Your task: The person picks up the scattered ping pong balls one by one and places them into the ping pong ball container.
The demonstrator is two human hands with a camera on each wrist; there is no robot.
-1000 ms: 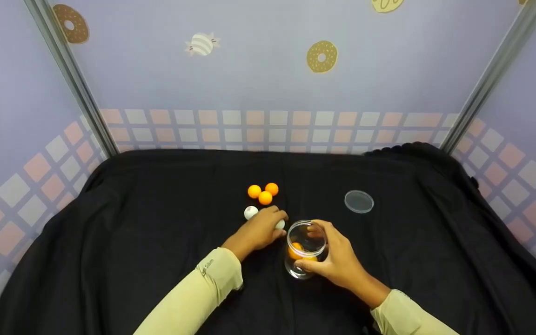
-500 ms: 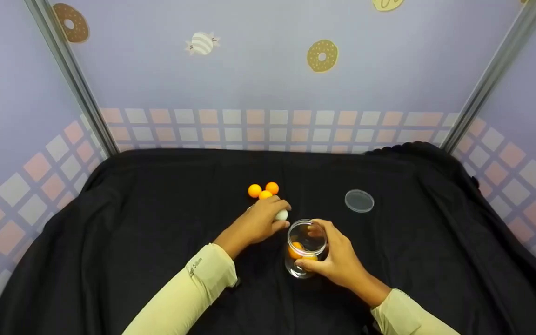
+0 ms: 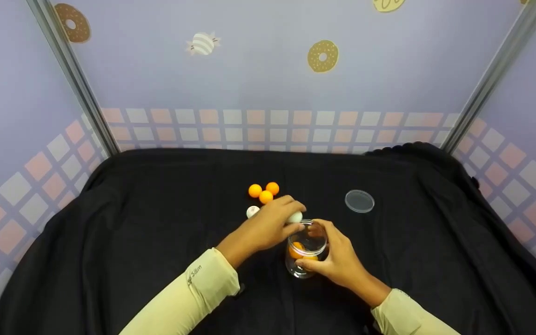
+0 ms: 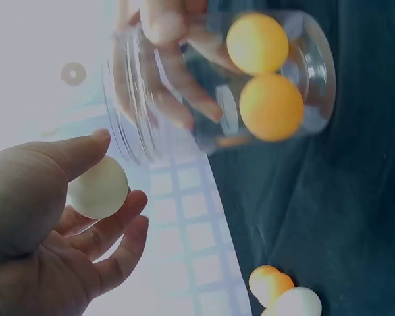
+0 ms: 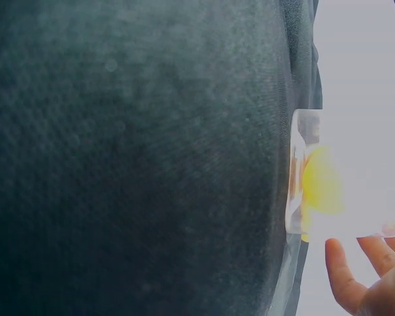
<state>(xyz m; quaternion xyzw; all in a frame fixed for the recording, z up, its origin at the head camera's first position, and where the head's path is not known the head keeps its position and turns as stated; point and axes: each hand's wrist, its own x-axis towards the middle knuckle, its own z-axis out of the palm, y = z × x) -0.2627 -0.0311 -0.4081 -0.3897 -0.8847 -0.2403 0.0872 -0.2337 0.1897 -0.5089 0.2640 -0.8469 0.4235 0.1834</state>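
My left hand (image 3: 270, 224) pinches a white ping-pong ball (image 4: 99, 187) between thumb and fingers, right at the rim of a clear jar (image 3: 299, 272). My right hand (image 3: 340, 256) grips that jar from its right side, fingers wrapped behind it and thumb in front. Two orange balls (image 4: 271, 107) lie at the bottom of the jar, plain to see in the left wrist view. In the right wrist view, glare washes out much of the jar, though one ball (image 5: 322, 181) shows through its wall.
Three orange balls (image 3: 265, 197) sit clustered on the black cloth (image 3: 179, 209) beyond the left hand. Another white ball (image 3: 252, 211) lies just nearer. A round clear lid (image 3: 359, 201) rests flat on the cloth to the right. Patterned walls stand behind and at both sides.
My left hand has lifted the white ball and carried it right, up to the jar's rim, uncovering the other white ball again. The right hand and jar have stayed in place.
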